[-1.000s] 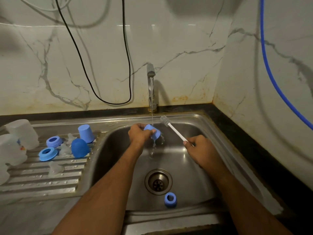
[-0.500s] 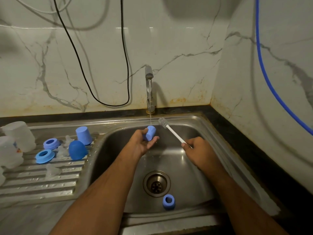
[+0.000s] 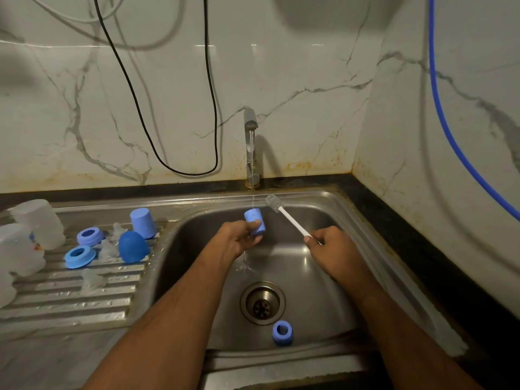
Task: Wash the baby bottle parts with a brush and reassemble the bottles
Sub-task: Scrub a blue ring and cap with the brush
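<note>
We hold a light blue cap [image 3: 254, 221] in our left hand [image 3: 239, 240], fingers curled round its lower end, over the middle of the steel sink [image 3: 323, 291]. The thin stream from the tap [image 3: 250, 142] at twelve o'clock falls onto the cap's top and runs off below the hand. Our right hand [image 3: 333, 250] is closed round the white handle of the bottle brush [image 3: 287, 216], whose grey bristle head points toward eleven o'clock and sits just beside the cap, apart from it. A blue collar ring [image 3: 282, 332] lies in the basin at six o'clock, near the drain [image 3: 262, 303]. On the draining board [image 3: 70, 302] at nine o'clock stand two more blue caps [image 3: 143, 223], two blue rings [image 3: 80, 256], clear teats [image 3: 108, 250] and translucent bottles [image 3: 38, 223].
</note>
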The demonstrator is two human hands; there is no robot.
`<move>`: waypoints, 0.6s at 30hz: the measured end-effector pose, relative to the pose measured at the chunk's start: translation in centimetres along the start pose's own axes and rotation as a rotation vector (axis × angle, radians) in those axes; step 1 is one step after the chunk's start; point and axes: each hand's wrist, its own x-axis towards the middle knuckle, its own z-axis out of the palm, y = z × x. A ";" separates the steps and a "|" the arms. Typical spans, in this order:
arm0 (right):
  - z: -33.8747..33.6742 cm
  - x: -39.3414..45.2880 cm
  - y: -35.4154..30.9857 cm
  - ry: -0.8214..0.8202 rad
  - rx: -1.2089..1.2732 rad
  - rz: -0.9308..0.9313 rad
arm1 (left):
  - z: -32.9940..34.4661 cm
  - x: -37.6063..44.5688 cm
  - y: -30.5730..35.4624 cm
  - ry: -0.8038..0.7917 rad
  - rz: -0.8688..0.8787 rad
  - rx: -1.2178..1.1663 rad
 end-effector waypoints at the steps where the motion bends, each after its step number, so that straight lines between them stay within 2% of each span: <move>1: 0.0 0.0 0.0 0.001 -0.002 -0.003 | 0.1 0.0 0.0 0.027 0.046 0.056; 10: -0.4 -0.3 -0.3 -0.008 -0.011 0.006 | -0.3 -0.2 -0.8 0.196 0.466 0.677; 13: -0.4 -0.3 -0.5 -0.012 -0.013 0.007 | -0.5 -0.1 -0.9 0.251 0.494 0.638; 16: -0.4 -0.3 -0.5 -0.008 -0.013 0.007 | -0.6 0.0 -1.2 0.256 0.494 0.782; 18: -0.2 -0.2 -0.4 -0.002 0.009 0.016 | -0.2 -0.5 -0.9 0.257 0.566 0.744</move>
